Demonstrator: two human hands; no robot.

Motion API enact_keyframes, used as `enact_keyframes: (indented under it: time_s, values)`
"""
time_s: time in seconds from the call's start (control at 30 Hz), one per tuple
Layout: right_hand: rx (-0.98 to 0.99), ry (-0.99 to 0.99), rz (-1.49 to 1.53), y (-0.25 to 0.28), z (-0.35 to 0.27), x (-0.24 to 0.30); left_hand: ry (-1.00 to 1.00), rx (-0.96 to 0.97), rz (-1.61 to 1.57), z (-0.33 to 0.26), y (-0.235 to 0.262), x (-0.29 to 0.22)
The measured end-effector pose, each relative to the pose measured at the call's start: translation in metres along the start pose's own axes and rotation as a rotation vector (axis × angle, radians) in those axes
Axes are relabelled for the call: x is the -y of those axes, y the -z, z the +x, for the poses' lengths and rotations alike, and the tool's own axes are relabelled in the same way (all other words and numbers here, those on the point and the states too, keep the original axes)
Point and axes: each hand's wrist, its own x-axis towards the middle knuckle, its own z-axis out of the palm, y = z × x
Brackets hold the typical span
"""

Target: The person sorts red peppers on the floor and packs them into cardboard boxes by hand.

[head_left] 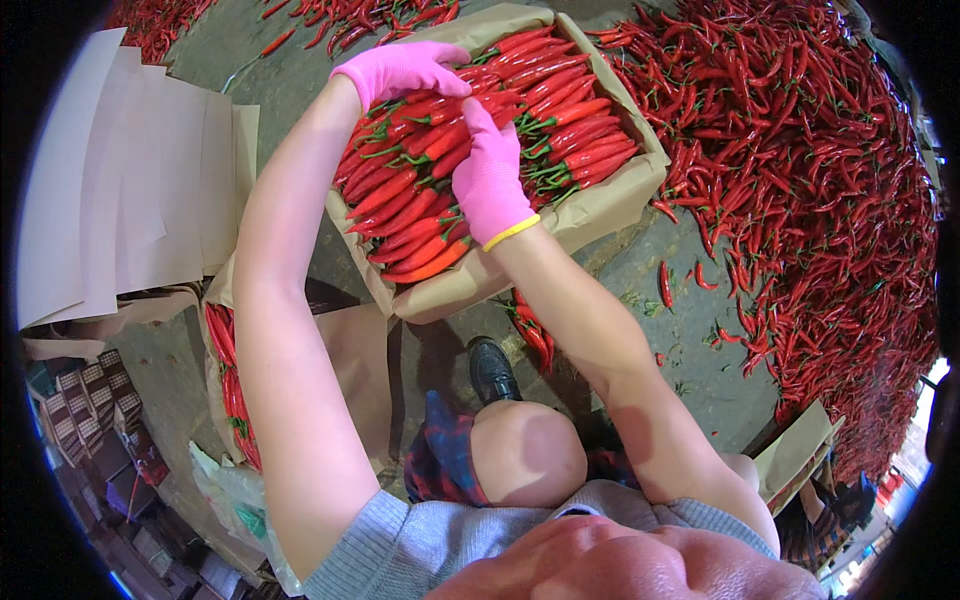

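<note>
A paper-lined box [612,212] is filled with red chili peppers [580,130] that have green stems, laid in rows. My left hand [405,72], in a pink glove, curves around the far left side of a bunch of chili peppers [445,128] over the box. From the near right, my right hand [495,178], in a pink glove with a yellow cuff, closes on the same bunch. The bunch lies between both hands, on top of the rows. Peppers hide part of the left fingers, and the right hand's far fingers are hidden too.
A large heap of loose red chili peppers [800,190] covers the floor at right, with a few strays beside it. Brown paper sheets [160,180] are stacked at left. Another box of peppers [228,370] stands below them, next to a plastic bag [235,500].
</note>
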Motion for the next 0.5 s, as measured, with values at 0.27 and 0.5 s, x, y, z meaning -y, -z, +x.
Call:
enact_keyframes:
  time_s: [0.27,0.5]
  values:
    - [0.044,-0.242,-0.023,0.040,0.007,0.029,-0.125,-0.383,0.484,-0.050,-0.054,-0.026]
    - [0.375,-0.049,-0.294,0.067,-0.010,0.043,-0.310,-0.780,0.821,-0.036,-0.106,0.021]
